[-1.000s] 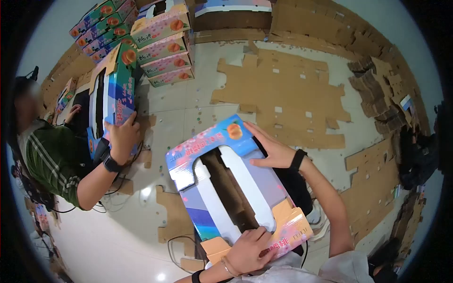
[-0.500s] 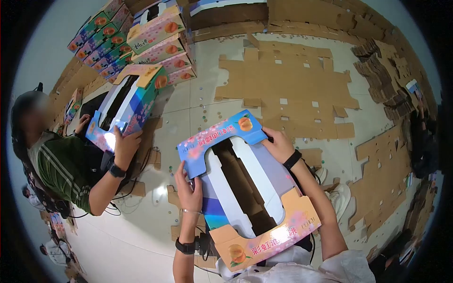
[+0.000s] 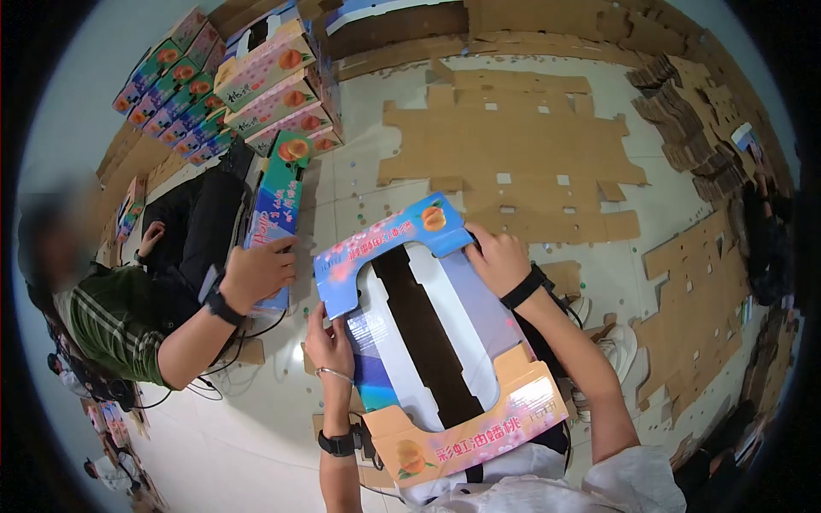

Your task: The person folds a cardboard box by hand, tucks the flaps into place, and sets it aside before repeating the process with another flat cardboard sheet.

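A printed cardboard fruit box [image 3: 479, 436] lies across my lap, blue at its far end and orange at the near end, with peaches and pink blossoms on it. Through the long gap in its top, the dark inside shows between white flaps. My left hand [image 3: 330, 349] grips the far left corner, its fingers partly hidden by the cardboard. At the far right corner, my right hand [image 3: 500, 263] is closed on the blue end, thumb near the edge.
To the left sits a co-worker [image 3: 115, 316], one hand at a similar box [image 3: 278, 197]. Finished-looking boxes [image 3: 269, 81] are stacked behind. Flat cardboard sheets [image 3: 505, 145] cover the floor ahead, with stacked cardboard [image 3: 684, 128] at right.
The co-worker's box has gone from opening-up to lower and turned, showing its green and blue side. My box sits slightly further left in view, still in both hands.
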Available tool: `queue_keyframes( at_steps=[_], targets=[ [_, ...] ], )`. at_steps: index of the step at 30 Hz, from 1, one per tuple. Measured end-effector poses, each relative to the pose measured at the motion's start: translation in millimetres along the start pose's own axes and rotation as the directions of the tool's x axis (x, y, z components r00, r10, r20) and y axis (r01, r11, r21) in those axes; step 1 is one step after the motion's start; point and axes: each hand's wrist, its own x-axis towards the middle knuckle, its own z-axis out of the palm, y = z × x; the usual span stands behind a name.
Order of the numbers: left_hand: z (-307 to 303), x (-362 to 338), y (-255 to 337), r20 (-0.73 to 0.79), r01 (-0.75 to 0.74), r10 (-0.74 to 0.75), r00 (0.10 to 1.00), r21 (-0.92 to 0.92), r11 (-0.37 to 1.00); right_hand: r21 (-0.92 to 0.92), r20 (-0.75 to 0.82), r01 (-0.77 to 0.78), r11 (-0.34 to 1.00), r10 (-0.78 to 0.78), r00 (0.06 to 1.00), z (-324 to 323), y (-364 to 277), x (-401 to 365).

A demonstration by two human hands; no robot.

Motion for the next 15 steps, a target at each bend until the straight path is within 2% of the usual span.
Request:
queue_keyframes(
  at_steps=[2, 3, 5, 7, 9, 10, 12, 13, 14, 15],
  targets=[
    [-0.6, -0.2, 1.5, 0.001, 0.012, -0.012, 1.000, 0.037, 0.999, 0.118, 0.022, -0.015, 0.993, 0.013, 1.000, -0.7, 5.2, -6.8],
    [-0.8, -0.6, 1.9, 0.001, 0.027, -0.028, 1.000, 0.077, 0.997, 0.122, 0.018, -0.023, 0.992, 0.021, 1.000, -5.1, 7.7, -16.4],
    [0.5, -1.8, -0.1, 0.003, 0.049, -0.049, 0.999, 0.139, 0.989, 0.307, 0.243, -0.044, 0.951, -0.034, 0.969, -27.2, 6.6, -46.8],
    [2.2, -2.0, -3.2, -0.005, 0.079, -0.079, 0.997, 0.195, 0.978, 0.320, 0.547, -0.203, 0.925, -0.006, 0.837, -75.6, -16.1, -70.3],
    [2.5, -2.0, -4.2, -0.007, -0.049, 0.053, 0.999, 0.294, 0.954, 0.333, 0.504, -0.166, 0.928, -0.026, 0.863, -83.8, -9.2, -100.9],
    [3.6, -1.0, -2.7, -0.001, -0.052, 0.054, 0.999, 0.295, 0.954, 0.386, 0.504, -0.122, 0.914, -0.099, 0.858, -88.0, -2.0, -114.5],
    [5.1, -0.4, -1.1, -0.024, 0.076, -0.073, 0.997, 0.207, 0.975, 0.492, 0.522, -0.092, 0.866, -0.208, 0.828, -99.2, 2.3, -139.7],
    [6.4, 0.3, -0.8, -0.019, 0.073, -0.070, 0.997, 0.209, 0.975, 0.542, 0.541, -0.106, 0.834, -0.250, 0.803, -104.8, 2.2, -150.7],
    [8.3, 1.4, -0.7, -0.099, 0.096, -0.085, 0.992, 0.114, 0.989, 0.597, 0.557, -0.134, 0.791, -0.288, 0.779, -104.9, 6.5, -165.9],
    [9.3, 3.6, -1.0, -0.174, 0.114, -0.109, 0.979, 0.015, 0.993, 0.585, 0.618, -0.223, 0.779, -0.250, 0.746, -113.1, -1.1, -169.7]
  ],
)
